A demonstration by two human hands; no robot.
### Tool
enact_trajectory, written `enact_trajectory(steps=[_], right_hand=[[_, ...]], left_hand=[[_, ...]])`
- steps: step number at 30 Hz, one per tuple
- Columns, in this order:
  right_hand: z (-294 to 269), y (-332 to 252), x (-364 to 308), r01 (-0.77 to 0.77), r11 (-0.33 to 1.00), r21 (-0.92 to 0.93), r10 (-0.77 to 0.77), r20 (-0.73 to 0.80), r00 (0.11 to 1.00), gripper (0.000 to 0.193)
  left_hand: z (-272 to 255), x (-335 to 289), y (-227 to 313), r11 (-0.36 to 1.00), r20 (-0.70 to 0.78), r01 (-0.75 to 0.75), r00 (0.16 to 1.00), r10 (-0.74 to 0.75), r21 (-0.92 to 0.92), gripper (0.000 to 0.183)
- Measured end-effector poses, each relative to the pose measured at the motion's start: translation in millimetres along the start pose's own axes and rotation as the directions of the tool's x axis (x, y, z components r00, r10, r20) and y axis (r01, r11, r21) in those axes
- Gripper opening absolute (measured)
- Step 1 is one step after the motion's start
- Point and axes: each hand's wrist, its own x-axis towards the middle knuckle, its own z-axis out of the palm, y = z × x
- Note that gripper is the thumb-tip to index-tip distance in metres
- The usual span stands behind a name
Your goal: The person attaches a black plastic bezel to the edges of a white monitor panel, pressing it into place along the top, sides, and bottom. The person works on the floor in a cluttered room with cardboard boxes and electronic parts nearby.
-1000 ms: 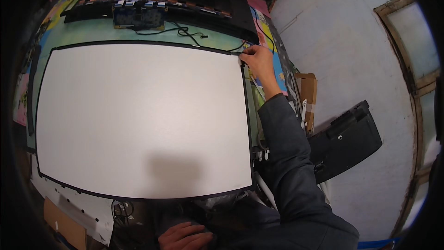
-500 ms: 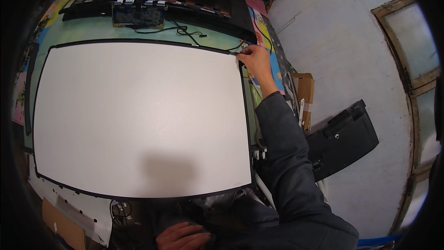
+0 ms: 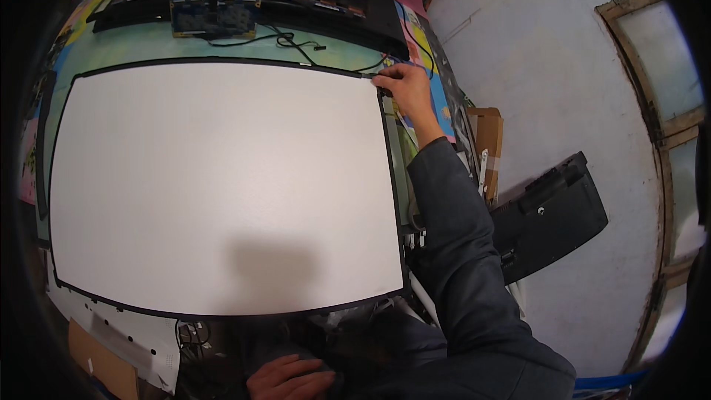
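Observation:
A large white panel (image 3: 215, 170) with a thin black frame lies in front of me, its surface smooth and blank. At its far right corner my right hand (image 3: 406, 90) has thumb and fingertips pinched on the frame corner; the fingers cover exactly what is gripped there. Low in the picture, past the panel's near edge, my left hand (image 3: 290, 379) rests near my lap. Its fingers lie loosely extended, holding nothing. A soft shadow falls on the near part of the white surface.
Behind the panel lie a dark blue circuit board (image 3: 215, 18), black cables (image 3: 292, 38) and a long black screen part (image 3: 318, 22). To the right, a black plastic cover (image 3: 555, 215) leans by the pale wall, near a cardboard box (image 3: 487, 141). A perforated white sheet (image 3: 141, 337) sits at the lower left.
The view has shifted slightly. My right hand stays at the far right corner, its fingers moved a little along the frame. My left hand has hardly moved.

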Motion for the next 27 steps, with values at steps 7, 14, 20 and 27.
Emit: enact_trajectory(steps=[7,14,20,27], right_hand=[[-2.8,8.9,1.9,-0.055,0.997,0.049,0.053,0.035,0.998,0.019],[1.0,8.7,-2.2,-0.167,0.95,0.263,0.147,0.092,0.985,0.018],[8.2,3.6,-6.6,-0.239,0.882,0.407,0.245,0.038,0.969,0.012],[9.8,10.6,-11.7,-0.155,0.905,0.397,0.173,-0.009,0.985,0.019]], left_hand=[[-0.4,0.5,1.6,1.0,0.019,0.01,1.0,-0.01,0.01,0.019],[-2.1,-0.7,-0.5,1.0,0.029,-0.003,1.0,0.003,-0.002,0.02],[-3.0,-2.5,-1.4,1.0,-0.013,-0.004,1.0,0.004,-0.007,0.019],[-4.5,1.4,-8.1,0.997,-0.016,-0.012,1.0,0.011,-0.073,0.018]])
